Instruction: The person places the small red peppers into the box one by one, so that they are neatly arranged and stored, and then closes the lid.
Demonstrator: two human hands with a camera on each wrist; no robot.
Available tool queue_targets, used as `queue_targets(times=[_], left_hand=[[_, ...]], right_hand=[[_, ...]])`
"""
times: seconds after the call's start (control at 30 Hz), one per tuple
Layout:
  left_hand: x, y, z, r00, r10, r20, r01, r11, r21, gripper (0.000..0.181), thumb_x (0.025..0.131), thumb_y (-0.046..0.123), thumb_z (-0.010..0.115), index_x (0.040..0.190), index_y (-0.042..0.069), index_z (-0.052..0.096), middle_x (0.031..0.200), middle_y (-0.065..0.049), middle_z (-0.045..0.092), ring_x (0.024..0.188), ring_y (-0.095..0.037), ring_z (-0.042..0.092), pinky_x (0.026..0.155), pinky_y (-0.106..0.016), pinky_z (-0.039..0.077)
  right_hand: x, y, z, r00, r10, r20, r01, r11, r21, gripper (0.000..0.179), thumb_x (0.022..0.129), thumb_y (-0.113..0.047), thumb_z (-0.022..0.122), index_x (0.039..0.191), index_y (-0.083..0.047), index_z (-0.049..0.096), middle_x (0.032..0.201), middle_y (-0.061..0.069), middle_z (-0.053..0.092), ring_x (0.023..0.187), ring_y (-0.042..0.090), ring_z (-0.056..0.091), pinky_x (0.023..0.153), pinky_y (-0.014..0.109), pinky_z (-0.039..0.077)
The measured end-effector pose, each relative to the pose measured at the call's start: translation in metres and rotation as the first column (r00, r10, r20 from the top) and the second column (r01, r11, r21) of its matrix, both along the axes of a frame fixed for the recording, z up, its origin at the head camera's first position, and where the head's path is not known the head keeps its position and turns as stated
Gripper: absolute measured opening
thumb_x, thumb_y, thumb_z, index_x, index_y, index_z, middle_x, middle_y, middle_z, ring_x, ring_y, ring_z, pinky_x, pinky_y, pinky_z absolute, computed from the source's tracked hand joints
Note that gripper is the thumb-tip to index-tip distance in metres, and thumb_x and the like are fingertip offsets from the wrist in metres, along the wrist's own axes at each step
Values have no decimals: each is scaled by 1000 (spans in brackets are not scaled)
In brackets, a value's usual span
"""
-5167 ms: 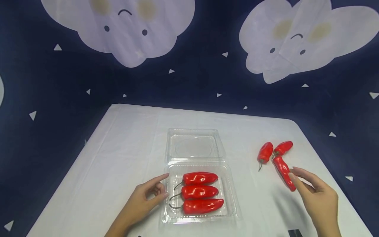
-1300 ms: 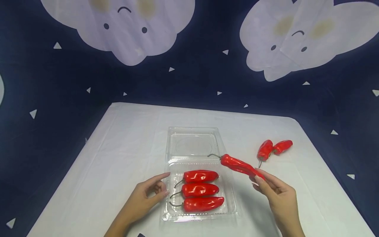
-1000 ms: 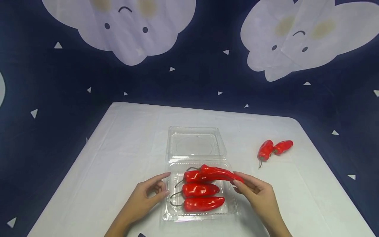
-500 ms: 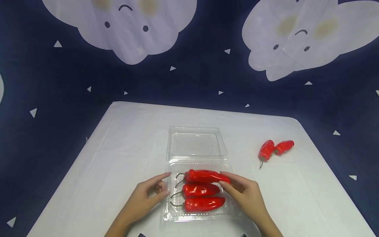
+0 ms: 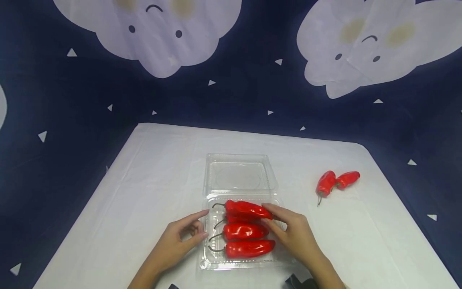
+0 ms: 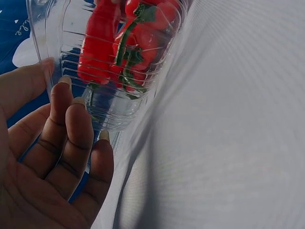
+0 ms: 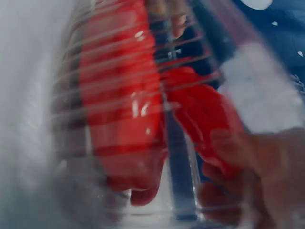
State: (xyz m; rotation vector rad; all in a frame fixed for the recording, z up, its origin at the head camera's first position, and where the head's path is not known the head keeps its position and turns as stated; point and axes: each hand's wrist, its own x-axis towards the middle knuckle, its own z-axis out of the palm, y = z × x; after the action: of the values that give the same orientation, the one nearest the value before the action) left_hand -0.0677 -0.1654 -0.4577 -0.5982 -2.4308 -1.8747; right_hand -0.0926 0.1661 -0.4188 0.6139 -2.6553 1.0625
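My right hand (image 5: 293,229) pinches a red pepper (image 5: 241,208) near its tip, between thumb and fingers, over the back of the clear plastic container (image 5: 231,267). That pepper's green stem points left, and it partly covers another red pepper beneath it. Two more red peppers, the middle one (image 5: 243,231) and the front one (image 5: 249,249), lie side by side in the base. At the left rim, my left hand (image 5: 180,241) has its index finger and thumb spread along the edge. The left wrist view shows its fingertips (image 6: 65,82) right at the container's ribbed wall.
The container's lid (image 5: 238,176) lies folded back behind the base. Two loose red peppers, one upright in view (image 5: 326,184) and one slanted (image 5: 347,180), rest touching on the white table (image 5: 162,168) at the right. A dark patterned backdrop (image 5: 245,96) hangs behind.
My right hand has lifted a pepper from the group at the right and carried it left over the container's back row. Its stem end has shifted slightly back. My left hand has stayed put.
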Motion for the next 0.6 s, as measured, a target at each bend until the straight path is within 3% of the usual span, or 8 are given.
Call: queue_targets(times=[0.1,0.2,0.37,0.6], left_hand=[[0,0,0,1000,2,6,-2,1000,-4,50,92,19,78,139,10,62,87,8,67,82,-13,65,87,-28,55],[0,0,0,1000,2,17,-1,1000,-9,51,92,20,78,140,11,62,87,8,67,83,-13,66,88,-28,56],[1,1,0,1000,8,20,-8,1000,-12,51,92,21,78,140,10,62,87,8,67,83,-13,65,88,-28,56],[0,0,1,1000,3,-1,-3,1000,-3,51,93,18,77,140,9,61,87,7,67,81,-13,65,86,-28,55]], right_hand=[[-2,0,-1,989,-9,-149,22,997,81,53,78,-12,90,128,-11,72,126,1,71,120,21,66,94,42,54],[-2,0,-2,977,-10,-214,29,996,87,53,75,-9,91,126,-9,73,127,4,71,123,26,64,95,46,52],[-1,2,-1,980,-25,-200,36,998,50,51,76,-7,91,124,-11,74,128,3,70,121,23,65,94,40,52],[4,14,2,979,-65,-193,64,998,-10,49,77,-3,89,122,-14,75,125,-2,72,109,20,71,89,12,49]])
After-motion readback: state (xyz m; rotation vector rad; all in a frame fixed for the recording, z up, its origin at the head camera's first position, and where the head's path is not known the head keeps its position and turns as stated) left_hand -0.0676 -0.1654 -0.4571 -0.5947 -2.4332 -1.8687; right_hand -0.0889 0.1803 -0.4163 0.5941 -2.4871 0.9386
